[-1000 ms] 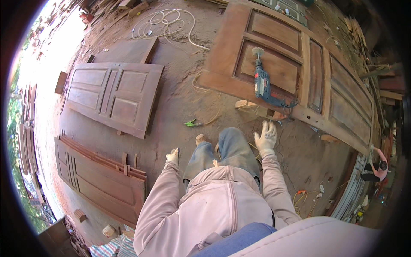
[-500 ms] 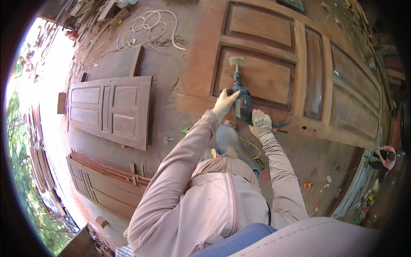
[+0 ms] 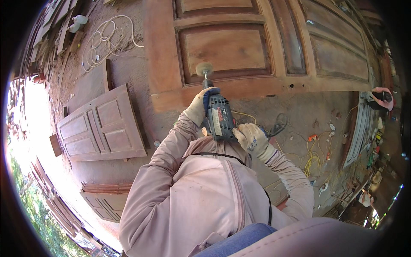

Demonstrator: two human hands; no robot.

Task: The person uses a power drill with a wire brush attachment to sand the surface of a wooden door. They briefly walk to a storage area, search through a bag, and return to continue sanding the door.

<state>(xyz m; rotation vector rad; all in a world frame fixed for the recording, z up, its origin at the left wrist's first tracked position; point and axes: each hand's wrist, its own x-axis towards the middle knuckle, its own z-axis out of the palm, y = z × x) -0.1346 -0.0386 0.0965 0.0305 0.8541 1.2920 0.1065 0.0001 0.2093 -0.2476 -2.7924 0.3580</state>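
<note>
I have the power drill (image 3: pixel 219 118) gripped in both gloved hands: left hand (image 3: pixel 198 107) closed round its nose, right hand (image 3: pixel 252 139) wrapped on the rear. Heavy, rigid; sanding pad (image 3: pixel 204 69) at twelve o'clock, on the door panel (image 3: pixel 227 49).

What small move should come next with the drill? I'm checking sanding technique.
Probably ease the round sanding head along the panel's lower groove on the wooden door: both gloved hands, left hand and right hand, grip the power drill, head at the panel's corner.
</note>
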